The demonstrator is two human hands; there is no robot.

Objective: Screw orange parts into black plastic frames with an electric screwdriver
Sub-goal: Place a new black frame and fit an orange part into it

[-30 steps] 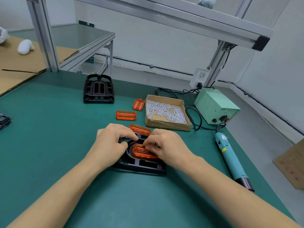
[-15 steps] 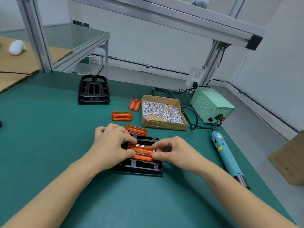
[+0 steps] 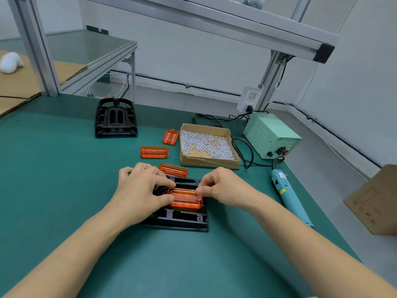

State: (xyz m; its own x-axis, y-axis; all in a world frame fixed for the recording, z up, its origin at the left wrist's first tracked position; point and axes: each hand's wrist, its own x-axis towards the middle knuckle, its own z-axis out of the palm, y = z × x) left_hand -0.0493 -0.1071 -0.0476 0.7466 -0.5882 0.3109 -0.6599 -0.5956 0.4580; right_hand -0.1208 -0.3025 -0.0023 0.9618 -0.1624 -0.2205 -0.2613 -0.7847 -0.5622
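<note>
Black plastic frame (image 3: 184, 219) lies flat on the green bench mat (image 3: 64, 190), front and centre, and both hands are on it. Beyond it sits a second black ribbed frame (image 3: 115, 118), a pale green power box (image 3: 271, 136), a cardboard tray of silver screws (image 3: 207, 145), and the teal electric screwdriver (image 3: 286, 192) lying at the right. Left hand (image 3: 139, 190) pinches the orange translucent oblong part (image 3: 185, 200) at its left end; right hand (image 3: 223, 188) pinches the right end with curled fingers. Three loose orange pieces (image 3: 154, 152) wait nearby.
</note>
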